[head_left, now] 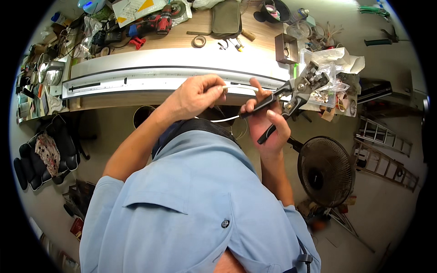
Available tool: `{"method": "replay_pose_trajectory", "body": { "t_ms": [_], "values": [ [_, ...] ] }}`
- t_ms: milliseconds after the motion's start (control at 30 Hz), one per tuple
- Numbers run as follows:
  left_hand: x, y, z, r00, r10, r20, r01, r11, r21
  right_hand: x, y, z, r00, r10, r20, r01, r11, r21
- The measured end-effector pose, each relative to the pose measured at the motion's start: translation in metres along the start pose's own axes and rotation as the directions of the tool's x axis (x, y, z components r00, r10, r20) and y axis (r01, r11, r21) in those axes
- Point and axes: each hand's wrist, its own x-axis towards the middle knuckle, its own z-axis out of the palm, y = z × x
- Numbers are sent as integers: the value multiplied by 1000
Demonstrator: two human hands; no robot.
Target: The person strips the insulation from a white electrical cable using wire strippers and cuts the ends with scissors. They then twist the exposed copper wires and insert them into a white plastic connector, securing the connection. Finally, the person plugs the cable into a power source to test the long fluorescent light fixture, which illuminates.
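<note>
My left hand [198, 95] pinches a thin white cable [241, 87] between thumb and fingertips, in front of the bench. More of the cable loops below at waist height. My right hand [271, 129] grips wire-stripper pliers [312, 82], black handles angled toward me and metal jaws up at the right. The white cable reaches from my left fingertips toward my right fingers. Behind both hands, a long white, dark-edged channel [150, 78] lies along the wooden bench [255, 25] with small dark fittings inside.
Beyond the channel are a red drill [165, 18], tape roll [199, 41], olive pouch [226, 18], small box [286, 48] and cluttered parts at both ends. A standing fan [325, 170] is below right, ladders [387, 168] farther right, a black padded chair [41, 154] at left.
</note>
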Motion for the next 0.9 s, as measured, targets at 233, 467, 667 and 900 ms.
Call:
{"method": "replay_pose_trajectory", "body": {
  "t_ms": [233,467,667,900],
  "values": [
    [-44,-15,33,978,149,-146,-140,988,71,-3,26,9,978,174,111,-190,969,156],
    [-88,-43,41,856,339,-390,-183,904,386,-1,41,18,855,496,151,-510,856,80],
    [-132,-95,39,692,-71,-718,74,997,-27,20,54,63,805,552,217,-514,832,-209],
    [-179,-193,39,564,-209,-799,117,978,-174,50,131,126,486,821,299,-476,536,-697]
  ]
}}
